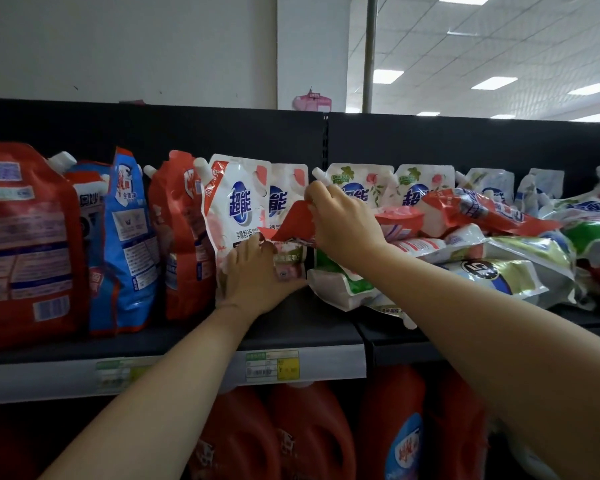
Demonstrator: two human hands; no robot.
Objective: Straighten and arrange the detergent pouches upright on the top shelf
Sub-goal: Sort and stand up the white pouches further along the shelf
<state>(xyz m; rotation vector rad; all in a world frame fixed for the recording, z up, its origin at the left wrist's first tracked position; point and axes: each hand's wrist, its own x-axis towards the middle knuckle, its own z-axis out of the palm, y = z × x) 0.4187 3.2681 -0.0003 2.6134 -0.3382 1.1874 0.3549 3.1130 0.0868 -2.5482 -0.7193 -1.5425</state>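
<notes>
**Both hands on a slumped pouch at the top shelf**

Nearest, two bare forearms reach up and inward from the lower corners. Under them, on the lower shelf, stand red jugs (312, 434), one with a blue label. Above the jugs runs a grey price strip carrying a green-and-yellow price label (272, 365). The top shelf (312, 327) is dark, with a bare patch just in front of the hands.

The left hand (253, 271) sits low, close to the shelf. It holds the lower part of the red-topped pouch (290, 261), with its fingers (238, 254) curled against it. The right hand (343, 223) is higher, and its fingers (314, 199) are pinched narrow on the pouch's red top edge, which is bent over and creased. The pouch is crumpled and not upright. It sits in the gap between the standing row on the left and the heap on the right.

Just left of it, a white pouch (238, 209) stands upright, touching the left hand, with a second white pouch (290, 188) behind it. Further left stand a red pouch (181, 237), a blue pouch (129, 237) and a large red pouch (25, 237).

To the right, a heap of pouches (499, 258) lies flat and crosswise. Behind the heap, floral pouches (423, 185) stand against the black back panel (187, 129).

Beyond are a white wall, a small pink object (311, 100) and ceiling light panels.
</notes>
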